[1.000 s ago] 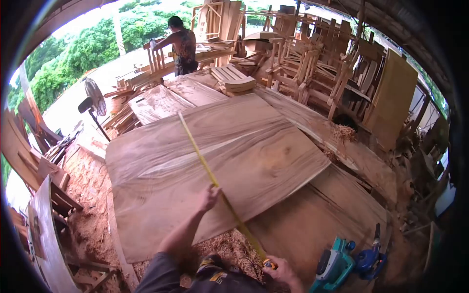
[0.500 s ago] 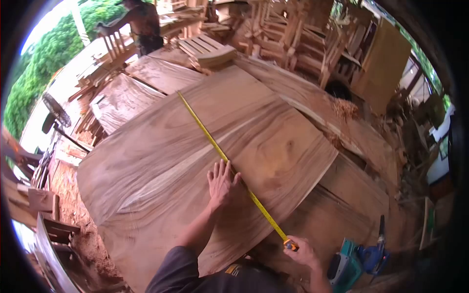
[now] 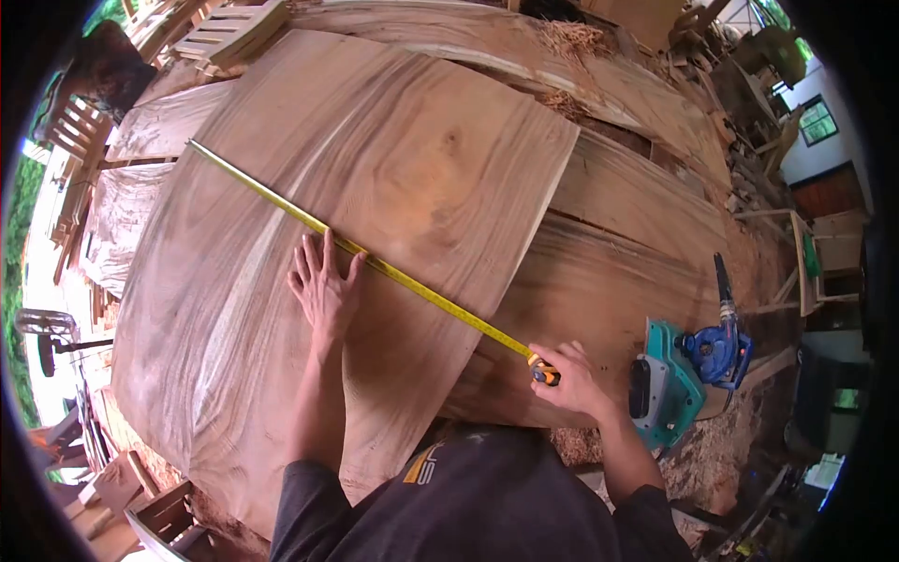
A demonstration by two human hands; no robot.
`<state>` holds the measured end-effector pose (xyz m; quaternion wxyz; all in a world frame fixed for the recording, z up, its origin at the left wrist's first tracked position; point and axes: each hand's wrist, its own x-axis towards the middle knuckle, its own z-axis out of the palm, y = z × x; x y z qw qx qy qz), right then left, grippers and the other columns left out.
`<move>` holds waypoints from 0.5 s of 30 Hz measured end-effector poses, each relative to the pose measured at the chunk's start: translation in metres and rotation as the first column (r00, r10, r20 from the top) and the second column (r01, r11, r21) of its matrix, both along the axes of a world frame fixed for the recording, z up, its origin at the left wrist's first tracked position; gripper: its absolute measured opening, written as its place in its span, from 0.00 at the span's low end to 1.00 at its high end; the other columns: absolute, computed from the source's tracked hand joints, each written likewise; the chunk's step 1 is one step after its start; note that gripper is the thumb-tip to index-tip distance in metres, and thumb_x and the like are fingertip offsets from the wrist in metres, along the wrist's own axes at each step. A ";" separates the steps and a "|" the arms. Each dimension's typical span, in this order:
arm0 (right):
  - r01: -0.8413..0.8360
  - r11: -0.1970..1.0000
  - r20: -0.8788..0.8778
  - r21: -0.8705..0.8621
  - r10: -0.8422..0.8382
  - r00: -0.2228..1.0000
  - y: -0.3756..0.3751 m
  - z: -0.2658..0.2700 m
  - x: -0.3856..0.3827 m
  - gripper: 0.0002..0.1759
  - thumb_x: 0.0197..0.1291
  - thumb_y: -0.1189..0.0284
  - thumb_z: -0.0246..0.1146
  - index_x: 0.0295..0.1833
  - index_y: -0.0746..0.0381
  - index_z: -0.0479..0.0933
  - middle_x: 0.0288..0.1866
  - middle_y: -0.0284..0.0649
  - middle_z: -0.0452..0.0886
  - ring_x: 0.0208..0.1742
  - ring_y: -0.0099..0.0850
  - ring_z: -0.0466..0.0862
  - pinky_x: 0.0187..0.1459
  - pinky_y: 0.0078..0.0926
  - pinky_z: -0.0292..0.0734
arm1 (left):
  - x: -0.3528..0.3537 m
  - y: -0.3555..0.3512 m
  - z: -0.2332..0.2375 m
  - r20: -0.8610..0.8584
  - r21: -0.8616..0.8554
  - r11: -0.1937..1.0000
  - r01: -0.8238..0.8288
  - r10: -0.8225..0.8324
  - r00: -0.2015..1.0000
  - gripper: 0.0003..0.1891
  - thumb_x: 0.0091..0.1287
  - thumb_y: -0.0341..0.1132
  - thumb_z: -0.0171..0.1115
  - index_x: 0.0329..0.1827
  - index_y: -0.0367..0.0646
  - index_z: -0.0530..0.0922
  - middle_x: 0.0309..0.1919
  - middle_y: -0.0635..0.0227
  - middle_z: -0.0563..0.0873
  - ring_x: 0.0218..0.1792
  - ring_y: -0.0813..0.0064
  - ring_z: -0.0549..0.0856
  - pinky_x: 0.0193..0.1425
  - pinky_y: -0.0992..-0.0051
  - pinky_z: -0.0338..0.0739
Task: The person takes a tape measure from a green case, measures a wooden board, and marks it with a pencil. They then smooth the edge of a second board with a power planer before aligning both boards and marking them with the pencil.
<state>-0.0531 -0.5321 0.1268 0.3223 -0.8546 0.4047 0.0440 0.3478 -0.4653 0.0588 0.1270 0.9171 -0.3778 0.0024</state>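
The left hand (image 3: 323, 286) lies over the broad wooden panel (image 3: 403, 187), palm down, its grip spread: the fingers fan apart, with a fingertip and the thumb at the near edge of the yellow blade (image 3: 431, 297). The right hand (image 3: 569, 377) has its grip closed around the case of the tape measure (image 3: 544, 372), which sits just beyond the right edge of the panel, above the lower boards (image 3: 609, 276). From that case the blade runs out straight, crossing the panel diagonally up to the left, and its tip lies at the panel's far left edge. The panel shows dark wavy grain, a pale streak and a small knot, and it overlaps the lower boards on its right side. Right of the right hand, and apart from it, a teal power tool (image 3: 670, 389) lies on its side, with a blue power tool (image 3: 719, 351) just beside it, the black nozzle pointing away. Past the panel's far edge are a slatted wooden piece (image 3: 229, 36) at the upper left and a clump of wood shavings (image 3: 573, 39) at the upper right. A fan (image 3: 47, 323) stands at the far left, and part of another person (image 3: 108, 70) shows in the upper left corner.
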 end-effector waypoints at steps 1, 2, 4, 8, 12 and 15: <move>0.001 1.000 -0.017 -0.003 -0.001 1.000 0.000 0.001 0.000 0.34 0.50 0.58 0.70 0.65 0.54 0.76 0.45 0.46 0.79 0.51 0.44 0.76 0.55 0.41 0.76 | 0.000 -0.001 -0.001 -0.011 0.008 1.000 -0.009 0.009 1.000 0.39 0.68 0.64 0.53 0.78 0.55 0.61 0.78 0.53 0.58 0.79 0.52 0.55 0.77 0.46 0.47; 0.001 1.000 -0.031 -0.006 -0.001 1.000 0.000 0.004 0.001 0.34 0.50 0.58 0.70 0.65 0.53 0.76 0.46 0.46 0.79 0.52 0.44 0.76 0.55 0.41 0.76 | 0.000 -0.002 -0.001 -0.014 0.012 1.000 -0.009 0.009 1.000 0.39 0.68 0.64 0.53 0.78 0.55 0.61 0.78 0.53 0.58 0.79 0.52 0.54 0.77 0.46 0.47; 0.001 1.000 -0.038 -0.013 -0.002 0.999 0.001 0.003 0.002 0.34 0.50 0.58 0.70 0.66 0.52 0.76 0.47 0.46 0.79 0.52 0.45 0.76 0.55 0.41 0.76 | 0.000 -0.001 0.000 -0.019 0.021 1.000 -0.010 0.010 1.000 0.39 0.68 0.64 0.53 0.78 0.55 0.61 0.78 0.54 0.57 0.79 0.52 0.54 0.77 0.46 0.46; 0.015 1.000 -0.037 0.001 -0.015 0.999 0.001 0.003 0.001 0.34 0.49 0.59 0.70 0.66 0.50 0.76 0.47 0.47 0.79 0.52 0.45 0.76 0.55 0.42 0.76 | -0.003 -0.001 0.002 -0.041 0.003 1.000 -0.007 0.007 0.999 0.39 0.68 0.64 0.53 0.78 0.55 0.61 0.78 0.53 0.57 0.79 0.52 0.53 0.77 0.46 0.46; 0.000 1.000 0.003 -0.005 0.000 1.000 0.000 -0.001 -0.002 0.35 0.48 0.59 0.70 0.66 0.50 0.76 0.46 0.46 0.79 0.52 0.45 0.76 0.54 0.42 0.76 | 0.000 -0.001 0.000 -0.030 0.005 1.000 0.005 -0.005 1.000 0.39 0.68 0.64 0.53 0.78 0.55 0.61 0.78 0.52 0.57 0.79 0.52 0.53 0.77 0.46 0.45; 0.020 1.000 -0.004 0.002 -0.020 1.000 0.002 0.002 -0.001 0.35 0.48 0.60 0.70 0.66 0.49 0.76 0.45 0.45 0.79 0.51 0.45 0.76 0.55 0.42 0.76 | 0.000 0.000 -0.001 -0.029 0.013 1.000 0.014 -0.014 0.999 0.39 0.69 0.64 0.53 0.78 0.54 0.61 0.78 0.52 0.56 0.79 0.52 0.53 0.78 0.46 0.45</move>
